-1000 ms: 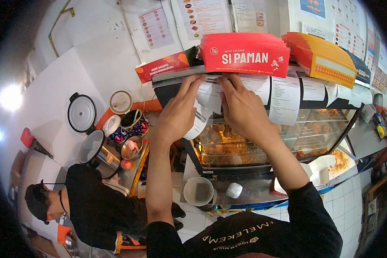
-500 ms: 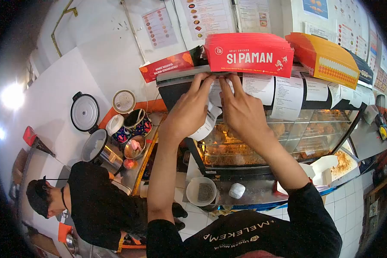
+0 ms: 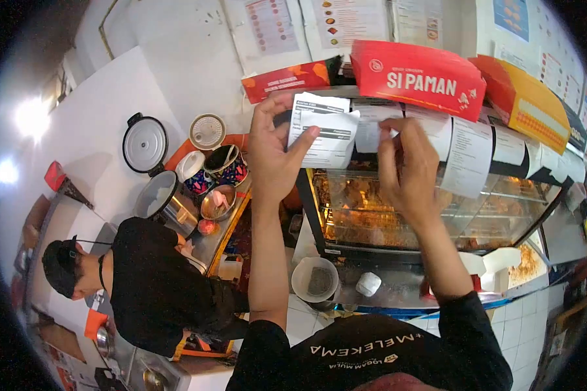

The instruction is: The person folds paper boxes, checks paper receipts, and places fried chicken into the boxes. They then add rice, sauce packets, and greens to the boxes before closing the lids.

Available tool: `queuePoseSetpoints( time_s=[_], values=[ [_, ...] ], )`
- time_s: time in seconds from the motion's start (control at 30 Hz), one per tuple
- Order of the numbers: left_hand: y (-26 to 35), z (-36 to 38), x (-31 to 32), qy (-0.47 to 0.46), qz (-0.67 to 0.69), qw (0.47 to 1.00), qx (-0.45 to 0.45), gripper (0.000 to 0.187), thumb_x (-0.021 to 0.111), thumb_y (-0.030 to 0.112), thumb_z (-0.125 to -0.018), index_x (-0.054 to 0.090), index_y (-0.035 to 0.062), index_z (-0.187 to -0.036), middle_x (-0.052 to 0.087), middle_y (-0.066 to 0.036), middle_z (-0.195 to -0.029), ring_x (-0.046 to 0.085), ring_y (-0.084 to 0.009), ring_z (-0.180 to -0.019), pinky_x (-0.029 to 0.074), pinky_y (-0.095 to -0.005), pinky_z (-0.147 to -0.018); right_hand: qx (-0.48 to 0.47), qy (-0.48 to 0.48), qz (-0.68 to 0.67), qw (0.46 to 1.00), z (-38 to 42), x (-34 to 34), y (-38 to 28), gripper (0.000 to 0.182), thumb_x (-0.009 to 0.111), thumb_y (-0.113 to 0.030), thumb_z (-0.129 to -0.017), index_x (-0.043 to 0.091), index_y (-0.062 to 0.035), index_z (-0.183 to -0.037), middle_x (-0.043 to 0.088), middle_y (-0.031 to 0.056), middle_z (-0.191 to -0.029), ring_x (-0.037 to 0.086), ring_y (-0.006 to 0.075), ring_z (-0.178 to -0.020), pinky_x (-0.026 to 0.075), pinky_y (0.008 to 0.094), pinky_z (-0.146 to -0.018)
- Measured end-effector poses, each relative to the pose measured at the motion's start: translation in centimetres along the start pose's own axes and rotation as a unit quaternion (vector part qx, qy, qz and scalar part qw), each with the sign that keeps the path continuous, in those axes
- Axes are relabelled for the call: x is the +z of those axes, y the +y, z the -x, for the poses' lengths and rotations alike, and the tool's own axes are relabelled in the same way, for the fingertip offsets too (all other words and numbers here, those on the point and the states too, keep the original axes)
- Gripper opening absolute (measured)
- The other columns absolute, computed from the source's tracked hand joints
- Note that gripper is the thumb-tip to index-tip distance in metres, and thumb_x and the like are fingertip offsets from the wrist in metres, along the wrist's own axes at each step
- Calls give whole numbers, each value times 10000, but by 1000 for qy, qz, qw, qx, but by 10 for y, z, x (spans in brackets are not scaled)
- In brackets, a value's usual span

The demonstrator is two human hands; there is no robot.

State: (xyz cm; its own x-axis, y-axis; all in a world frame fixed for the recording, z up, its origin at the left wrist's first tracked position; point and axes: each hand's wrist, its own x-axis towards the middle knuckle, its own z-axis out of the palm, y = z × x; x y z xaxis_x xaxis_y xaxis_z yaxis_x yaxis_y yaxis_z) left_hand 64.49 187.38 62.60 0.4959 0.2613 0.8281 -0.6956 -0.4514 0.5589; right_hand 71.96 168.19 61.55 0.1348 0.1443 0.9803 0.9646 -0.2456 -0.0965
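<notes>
My left hand (image 3: 277, 146) pinches a small bundle of printed order slips (image 3: 326, 140), thumb across the front, in front of the heated display cabinet's top edge. Beside it my right hand (image 3: 409, 159) is closed, fingers curled and tips pressed together, at the edge of a hanging slip (image 3: 369, 128). Whether those fingertips hold any paper cannot be made out. More long paper slips (image 3: 468, 156) hang in a row along the cabinet's dark upper rail. Below them, fried food shows behind the glass of the display cabinet (image 3: 430, 208).
Stacks of red boxes (image 3: 417, 72) and yellow boxes (image 3: 528, 104) stand on the cabinet. A plastic tub (image 3: 315, 280) and a white crumpled item (image 3: 369, 284) sit on the counter below. At left, a co-worker (image 3: 163, 280) bends near a large pot (image 3: 166, 202).
Both hands were together at the top rail. My left hand has moved left, holding the slips up; my right hand has shifted right and down, apart from it. The view has shifted slightly.
</notes>
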Motion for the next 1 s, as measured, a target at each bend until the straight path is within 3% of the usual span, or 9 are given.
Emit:
queuePoseSetpoints(
  time_s=[0.1, 0.27, 0.33, 0.4, 0.5, 0.57, 0.67, 0.87, 1.0],
  values=[
    [-10, 2, 0, 32, 114, 993, -25, 476, 724, -100, -827, 427, 16, -1180, 571, -121, -1166, 656, -201, -1066, 569, -273, -870, 215, -37, -245, 945, 8, 22, -20, 138, 699, -60, -892, 591, -2, -954, 638, 119, -768, 646, 211, -677, 491, 322, -609],
    [-18, 1, -10, 43, 121, 991, -29, 336, 703, -67, -868, 510, 2, -1134, 645, -100, -1070, 663, -149, -964, 555, -237, -807, 257, -46, -283, 923, 4, 39, -15, 81, 712, -24, -875, 651, 28, -889, 668, 103, -753, 595, 129, -651, 484, 291, -613],
    [-18, 2, -19, 47, 69, 991, -100, 216, 663, -24, -918, 588, -11, -1121, 693, -99, -993, 668, -129, -912, 537, -222, -770, 236, -36, -297, 925, 5, 42, -11, 83, 709, -22, -878, 683, 23, -942, 676, 106, -757, 589, 126, -638, 481, 284, -613],
    [-20, 0, -25, 61, 48, 993, -84, 205, 633, 5, -948, 624, -14, -1152, 717, -102, -908, 664, -112, -847, 523, -215, -739, 254, -43, -296, 920, 1, 41, -13, 92, 706, -23, -878, 689, 29, -952, 670, 109, -752, 605, 136, -657, 481, 278, -618],
    [-18, -5, -35, 33, -22, 990, -136, 232, 628, -6, -943, 618, -34, -1173, 683, -123, -1072, 661, -114, -853, 531, -226, -726, 245, -68, -237, 938, -6, 41, -14, 141, 709, -12, -866, 679, 41, -993, 675, 143, -901, 620, 181, -675, 501, 303, -643],
    [-24, -10, -37, 38, -94, 995, -16, 271, 620, -2, -941, 612, -40, -1209, 581, -131, -1259, 655, -124, -840, 541, -246, -712, 194, -42, -147, 969, -14, 42, -25, 193, 701, 12, -856, 665, 46, -1042, 633, 172, -1081, 648, 235, -775, 521, 344, -696],
    [-28, -14, -47, 8, -173, 984, -35, 278, 617, -1, -936, 623, -27, -1212, 477, -116, -1366, 651, -141, -840, 551, -262, -716, 184, -39, -155, 970, -18, 42, -40, 255, 699, 33, -837, 655, 40, -1088, 585, 189, -1186, 654, 304, -883, 525, 382, -769],
    [-26, -18, -57, -36, -208, 977, -33, 270, 597, -12, -933, 640, -12, -1200, 584, -107, -1245, 648, -155, -834, 553, -267, -732, 110, -109, -174, 973, -26, 55, -20, 243, 656, 47, -838, 649, 64, -1080, 622, 232, -1127, 629, 420, -1003, 509, 436, -861],
    [-24, -19, -64, -54, -218, 974, -40, 258, 581, -10, -939, 647, -17, -1189, 627, -116, -1187, 657, -183, -865, 550, -283, -740, 117, -145, -158, 970, -33, 53, -11, 206, 638, 28, -855, 652, 65, -1057, 644, 253, -1095, 628, 437, -1009, 506, 450, -876]
  ],
)
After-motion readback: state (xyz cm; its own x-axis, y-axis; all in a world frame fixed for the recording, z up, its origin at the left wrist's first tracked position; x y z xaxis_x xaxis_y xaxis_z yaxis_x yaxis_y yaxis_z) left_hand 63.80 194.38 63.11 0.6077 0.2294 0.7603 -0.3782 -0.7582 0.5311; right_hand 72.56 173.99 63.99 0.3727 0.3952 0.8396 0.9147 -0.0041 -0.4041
